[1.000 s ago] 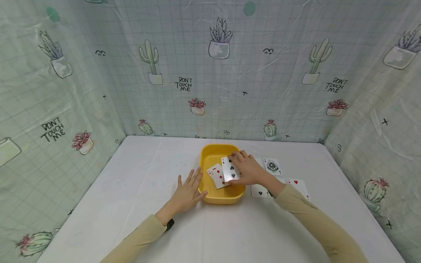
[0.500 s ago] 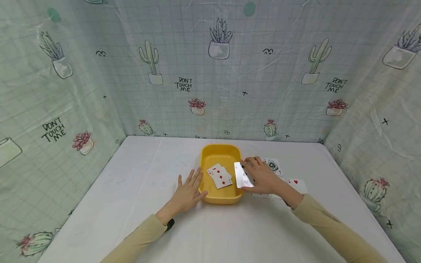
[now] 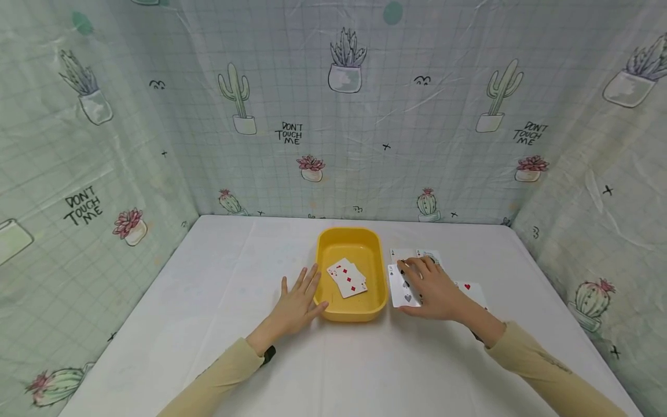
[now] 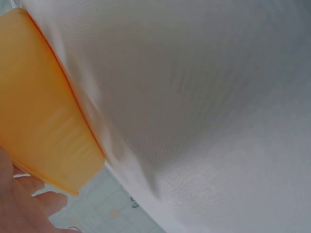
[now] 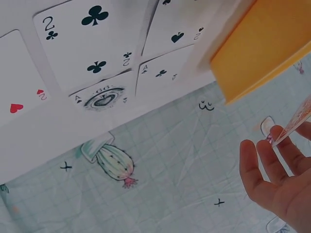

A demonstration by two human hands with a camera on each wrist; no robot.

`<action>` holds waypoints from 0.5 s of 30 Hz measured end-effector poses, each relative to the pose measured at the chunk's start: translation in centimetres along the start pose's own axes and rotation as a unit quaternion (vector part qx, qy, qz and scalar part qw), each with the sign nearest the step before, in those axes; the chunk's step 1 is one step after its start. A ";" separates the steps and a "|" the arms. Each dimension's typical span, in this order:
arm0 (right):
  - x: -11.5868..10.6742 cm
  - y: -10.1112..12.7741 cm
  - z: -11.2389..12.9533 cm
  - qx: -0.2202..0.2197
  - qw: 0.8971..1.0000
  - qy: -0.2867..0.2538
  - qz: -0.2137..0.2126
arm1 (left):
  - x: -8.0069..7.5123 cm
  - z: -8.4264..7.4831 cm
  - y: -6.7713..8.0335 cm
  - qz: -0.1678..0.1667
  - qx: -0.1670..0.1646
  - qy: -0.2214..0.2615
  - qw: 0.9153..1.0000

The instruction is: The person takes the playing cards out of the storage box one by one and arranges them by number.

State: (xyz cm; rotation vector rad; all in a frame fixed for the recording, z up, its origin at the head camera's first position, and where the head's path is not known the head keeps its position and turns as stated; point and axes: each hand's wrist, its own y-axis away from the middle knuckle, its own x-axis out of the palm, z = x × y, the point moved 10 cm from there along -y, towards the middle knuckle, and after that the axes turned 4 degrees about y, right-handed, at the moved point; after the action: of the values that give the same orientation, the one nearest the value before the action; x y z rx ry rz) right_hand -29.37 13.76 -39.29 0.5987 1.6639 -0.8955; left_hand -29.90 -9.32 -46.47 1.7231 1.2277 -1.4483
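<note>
My right hand point(image 3: 435, 292) pinches a spade playing card point(image 3: 400, 288) by its edges, over the cards laid right of the yellow tray. The right wrist view catches that card point(image 5: 294, 122) nearly edge-on between thumb and fingers. My left hand point(image 3: 293, 307) lies with spread, straight fingers against the left side of the yellow tray point(image 3: 351, 317). Two overlapping cards, a diamond card point(image 3: 347, 281) uppermost, lie face up in the tray. On the table are a two of clubs point(image 5: 80, 53), an ace of spades point(image 5: 104, 98), an ace of clubs point(image 5: 158, 73) and a two of hearts point(image 5: 19, 82).
Another black two point(image 5: 177, 24) lies beside the tray's right side. A white cloth point(image 3: 234, 272) covers the table. A printed cactus curtain point(image 3: 333, 116) hangs around its back and sides.
My right hand has carried the spade card out of the tray, rightward, to above the laid-out cards. The left hand has stayed at the tray.
</note>
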 end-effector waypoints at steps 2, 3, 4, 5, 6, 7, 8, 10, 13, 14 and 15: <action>0.2 0.5 0.0 0.003 1.000 0.007 0.002 | 0.0 0.0 0.0 -0.002 0.001 0.000 1.000; 0.2 0.8 0.1 0.002 1.000 0.007 -0.004 | 0.0 0.0 0.0 -0.003 0.002 0.001 1.000; 0.3 1.0 0.2 0.004 1.000 0.007 -0.005 | 0.0 0.0 0.0 -0.002 0.001 0.001 1.000; 0.4 1.3 0.2 0.004 1.000 0.006 -0.006 | 0.0 0.0 -0.1 -0.003 0.002 -0.001 1.000; 0.5 1.5 0.3 0.006 1.000 0.006 -0.005 | 0.0 0.0 -0.1 -0.004 0.001 -0.001 1.000; 0.6 1.8 0.4 0.007 1.000 0.003 -0.004 | 0.0 0.1 -0.1 -0.004 0.000 -0.001 1.000; 0.8 2.0 0.4 0.010 1.000 0.000 -0.001 | 0.0 0.1 -0.1 -0.004 0.000 -0.001 1.000; 1.3 2.4 0.5 0.016 1.000 -0.004 0.006 | 0.0 0.1 -0.1 -0.003 -0.001 -0.001 1.000; 2.0 3.0 0.6 0.021 1.000 -0.005 0.015 | -0.1 0.0 0.0 -0.004 0.001 0.000 1.000; 2.3 3.1 0.7 0.021 1.000 -0.004 0.018 | -0.1 0.0 0.0 -0.005 0.002 0.001 1.000; 2.6 3.2 0.8 0.020 1.000 -0.004 0.020 | -0.1 -0.1 0.0 -0.004 0.001 0.002 1.000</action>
State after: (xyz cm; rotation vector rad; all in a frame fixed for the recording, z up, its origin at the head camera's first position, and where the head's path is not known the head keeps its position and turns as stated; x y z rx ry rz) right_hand -27.14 14.89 -42.67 0.6535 1.6245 -0.9028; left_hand -29.89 -9.30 -46.35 1.7263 1.2364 -1.4520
